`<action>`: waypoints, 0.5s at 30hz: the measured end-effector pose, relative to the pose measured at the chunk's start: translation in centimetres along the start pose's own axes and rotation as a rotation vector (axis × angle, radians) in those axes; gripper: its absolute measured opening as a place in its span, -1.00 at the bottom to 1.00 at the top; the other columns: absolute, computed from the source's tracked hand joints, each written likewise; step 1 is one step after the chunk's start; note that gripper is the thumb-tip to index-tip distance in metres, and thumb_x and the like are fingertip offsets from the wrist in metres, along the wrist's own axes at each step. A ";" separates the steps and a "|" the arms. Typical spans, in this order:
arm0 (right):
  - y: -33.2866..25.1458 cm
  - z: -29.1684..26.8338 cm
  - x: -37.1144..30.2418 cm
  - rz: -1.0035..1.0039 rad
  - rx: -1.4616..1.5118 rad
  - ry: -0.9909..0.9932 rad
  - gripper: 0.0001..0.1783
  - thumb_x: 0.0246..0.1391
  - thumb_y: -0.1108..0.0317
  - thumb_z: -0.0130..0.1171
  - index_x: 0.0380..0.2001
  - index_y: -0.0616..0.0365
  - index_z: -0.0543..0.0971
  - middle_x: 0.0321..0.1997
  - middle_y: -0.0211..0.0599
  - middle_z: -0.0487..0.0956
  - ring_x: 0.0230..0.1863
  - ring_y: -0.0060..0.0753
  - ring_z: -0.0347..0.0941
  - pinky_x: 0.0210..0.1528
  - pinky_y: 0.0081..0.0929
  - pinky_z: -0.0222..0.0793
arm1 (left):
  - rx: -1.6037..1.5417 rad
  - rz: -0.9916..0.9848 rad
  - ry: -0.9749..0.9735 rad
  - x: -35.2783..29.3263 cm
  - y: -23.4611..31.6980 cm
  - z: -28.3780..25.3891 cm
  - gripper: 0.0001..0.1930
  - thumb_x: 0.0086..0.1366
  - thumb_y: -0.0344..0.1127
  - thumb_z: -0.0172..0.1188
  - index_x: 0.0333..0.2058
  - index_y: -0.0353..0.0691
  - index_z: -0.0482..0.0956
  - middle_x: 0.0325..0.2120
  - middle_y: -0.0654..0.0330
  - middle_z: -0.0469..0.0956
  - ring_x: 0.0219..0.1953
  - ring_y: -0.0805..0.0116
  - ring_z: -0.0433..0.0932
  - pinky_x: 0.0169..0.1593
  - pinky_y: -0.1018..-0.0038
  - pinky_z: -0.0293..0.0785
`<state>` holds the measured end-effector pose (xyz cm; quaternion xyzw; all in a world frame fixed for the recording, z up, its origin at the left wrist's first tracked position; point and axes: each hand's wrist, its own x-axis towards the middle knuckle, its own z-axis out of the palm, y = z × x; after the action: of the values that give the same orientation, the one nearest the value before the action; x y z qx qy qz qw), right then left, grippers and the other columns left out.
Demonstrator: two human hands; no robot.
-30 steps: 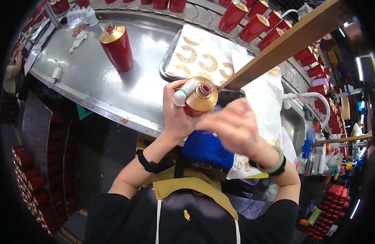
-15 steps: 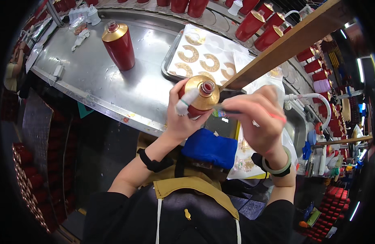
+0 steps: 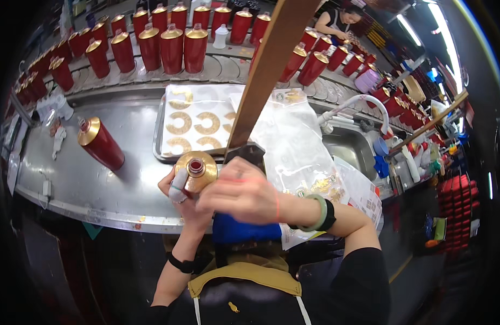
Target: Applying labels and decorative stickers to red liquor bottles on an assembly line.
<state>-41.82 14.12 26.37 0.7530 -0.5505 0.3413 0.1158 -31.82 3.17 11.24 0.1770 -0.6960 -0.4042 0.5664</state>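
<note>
My left hand (image 3: 194, 216) is wrapped round a red bottle with a gold shoulder (image 3: 207, 161), tilted so its open glass neck faces me. A white finger cover (image 3: 178, 186) with a green band is on one of its digits. My right hand (image 3: 242, 192), smeared by motion, is closed close against the bottle's right side and hides part of it. Whatever it holds is hidden. Just beyond the bottle, a metal tray (image 3: 158, 132) bears a white sheet with several gold C-shaped pieces (image 3: 207, 123).
Another red bottle (image 3: 102, 145) stands on the steel bench at left. A wooden post (image 3: 260, 81) rises beside the tray. Clear plastic sheets (image 3: 285, 146) lie right of it, before a sink (image 3: 347, 149) with a white tap. Bottles line a conveyor behind; a person (image 3: 339, 23) sits beyond.
My view has lifted and shifted right, showing more of the conveyor. My right hand has swung in across the bottle's right side; the thin dark tool seen in it earlier is now hidden.
</note>
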 end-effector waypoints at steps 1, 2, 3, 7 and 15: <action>-0.6 0.2 -0.4 -0.039 -0.044 -0.092 -0.70 -0.19 0.40 0.23 -0.27 -0.07 0.68 -0.23 -0.63 0.62 -0.28 -0.46 0.45 -0.14 -0.42 0.35 | -0.125 -0.140 0.012 -0.7 -0.3 0.3 -0.19 0.08 -0.23 0.55 0.22 -0.20 0.25 0.09 0.05 0.21 0.13 0.07 0.39 0.16 0.21 0.43; -1.2 0.2 -0.3 -0.075 -0.083 -0.185 -0.72 -0.15 0.37 0.22 -0.26 -0.07 0.67 -0.24 -0.62 0.59 -0.28 -0.46 0.45 -0.16 -0.41 0.36 | -0.136 -0.132 0.003 -0.6 -0.2 0.3 -0.19 0.08 -0.23 0.55 0.22 -0.20 0.25 0.09 0.05 0.21 0.13 0.07 0.39 0.16 0.21 0.43; -1.0 -0.5 0.2 -0.063 -0.077 -0.123 -0.71 -0.14 0.35 0.22 -0.24 -0.08 0.65 -0.27 -0.59 0.56 -0.27 -0.45 0.42 -0.16 -0.41 0.36 | -0.062 -0.081 -0.038 -0.5 -0.3 0.1 -0.20 0.10 -0.24 0.54 0.22 -0.19 0.25 0.08 0.05 0.21 0.13 0.08 0.39 0.16 0.21 0.42; -0.9 0.5 -0.1 -0.040 -0.219 0.000 -0.75 -0.11 0.35 0.22 -0.26 -0.05 0.63 -0.32 -0.56 0.53 -0.26 -0.43 0.42 -0.15 -0.38 0.36 | 0.012 -0.034 -0.074 -0.4 -0.7 -0.9 -0.24 0.11 -0.23 0.52 0.22 -0.15 0.29 0.08 0.05 0.22 0.12 0.08 0.39 0.13 0.20 0.41; -0.9 0.3 0.4 -0.006 -0.089 0.001 -0.70 -0.22 0.41 0.26 -0.30 -0.07 0.67 -0.32 -0.59 0.58 -0.26 -0.46 0.46 -0.15 -0.39 0.33 | -0.067 0.069 -0.234 2.7 2.2 -2.0 -0.06 -0.10 -0.23 0.65 0.23 -0.17 0.28 0.14 -0.02 0.32 0.16 0.06 0.44 0.19 0.18 0.46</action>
<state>-40.82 14.00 26.57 0.7485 -0.5630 0.3165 0.1504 -30.33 1.91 14.68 0.0855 -0.7490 -0.4255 0.5006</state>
